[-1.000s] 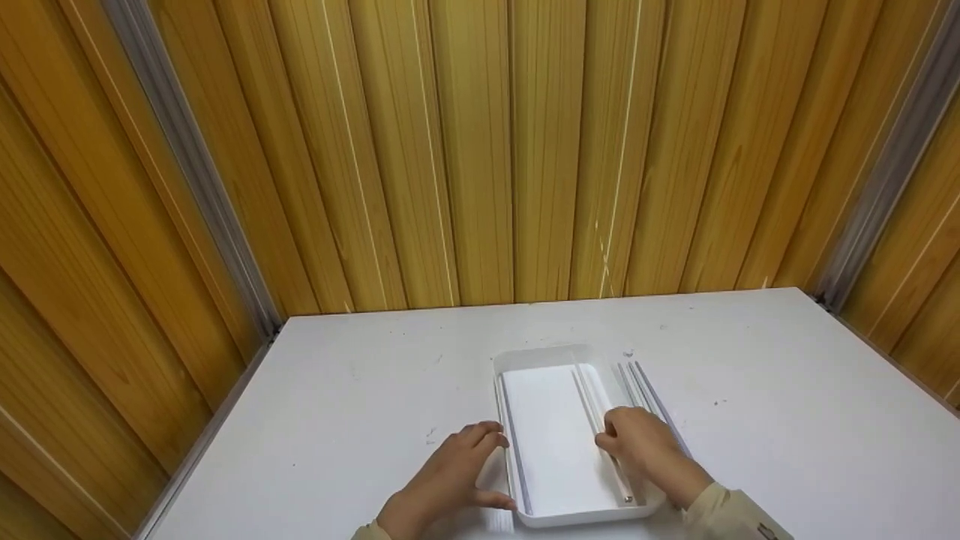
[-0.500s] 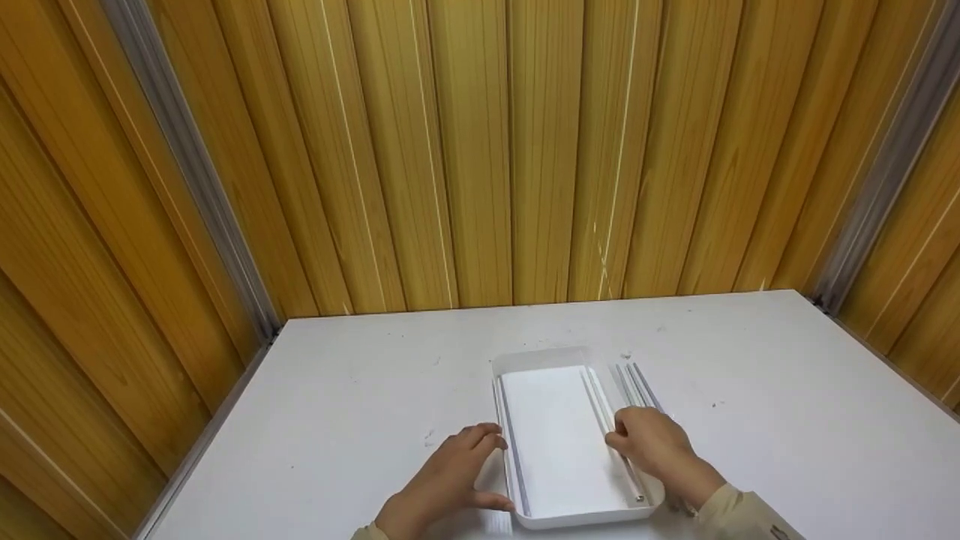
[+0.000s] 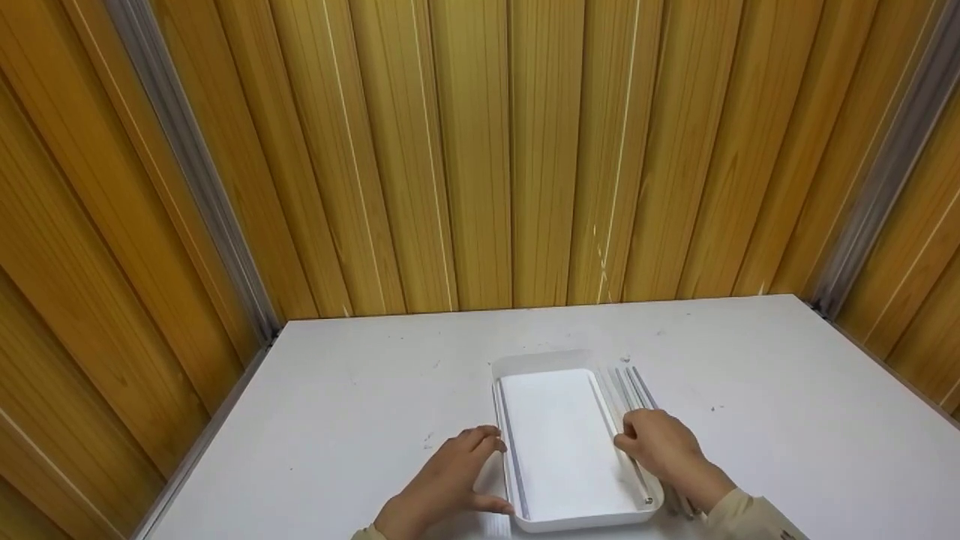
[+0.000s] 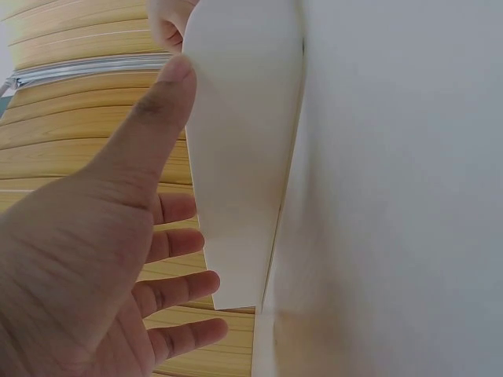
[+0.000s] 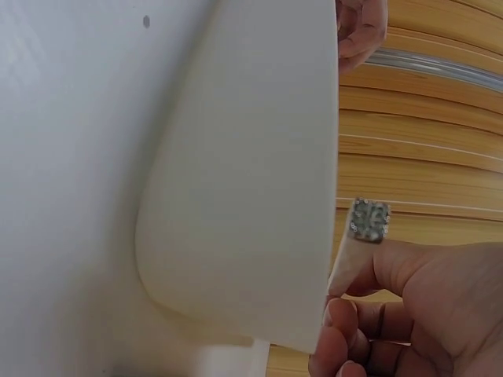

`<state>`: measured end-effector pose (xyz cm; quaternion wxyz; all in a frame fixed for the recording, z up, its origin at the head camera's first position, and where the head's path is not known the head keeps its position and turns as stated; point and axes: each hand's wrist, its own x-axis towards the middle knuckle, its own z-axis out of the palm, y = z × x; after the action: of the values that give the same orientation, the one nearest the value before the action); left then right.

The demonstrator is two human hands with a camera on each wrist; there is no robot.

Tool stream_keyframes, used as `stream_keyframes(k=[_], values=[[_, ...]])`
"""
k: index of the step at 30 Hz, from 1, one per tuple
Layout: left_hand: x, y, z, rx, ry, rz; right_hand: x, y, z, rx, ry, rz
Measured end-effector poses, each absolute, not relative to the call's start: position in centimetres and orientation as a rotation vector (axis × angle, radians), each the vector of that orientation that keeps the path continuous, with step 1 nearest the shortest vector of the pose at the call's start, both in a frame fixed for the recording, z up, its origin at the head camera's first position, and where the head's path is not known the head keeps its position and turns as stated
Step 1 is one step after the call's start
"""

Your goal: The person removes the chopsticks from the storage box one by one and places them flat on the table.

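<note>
A shallow white rectangular tray [image 3: 585, 520] lies lengthwise on the white table. My left hand [image 3: 448, 474] rests along its left side, fingers extended at the rim and thumb by the near left corner. In the left wrist view the thumb tip [image 4: 178, 69] meets the rim. My right hand [image 3: 664, 444] pinches a pale chopstick [image 3: 639, 478] over the tray's right edge, partly covering it. The right wrist view shows its square, silvery patterned end [image 5: 369, 220] sticking out near the rim. A thin greyish-violet stick [image 3: 516, 457] lies inside along the tray's left wall.
Several more chopsticks [image 3: 636, 384] lie side by side on the table [image 3: 360, 420] just right of the tray, partly hidden under my right hand. Wood-patterned walls [image 3: 480, 150] enclose the table at the back and sides.
My right hand has moved a little to the right with the chopstick, from over the tray's floor to its right edge. My left hand has stayed in place.
</note>
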<state>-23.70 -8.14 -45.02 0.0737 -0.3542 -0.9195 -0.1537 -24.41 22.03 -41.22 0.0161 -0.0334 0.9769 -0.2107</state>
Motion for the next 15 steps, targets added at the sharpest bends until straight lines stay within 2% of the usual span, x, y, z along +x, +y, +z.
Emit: stream_keyframes(k=[15], values=[[-23.7, -8.1, -44.8, -1.043, -2.807, -0.449, -24.2, 23.4, -41.2, -0.121, 3.072, -0.66]])
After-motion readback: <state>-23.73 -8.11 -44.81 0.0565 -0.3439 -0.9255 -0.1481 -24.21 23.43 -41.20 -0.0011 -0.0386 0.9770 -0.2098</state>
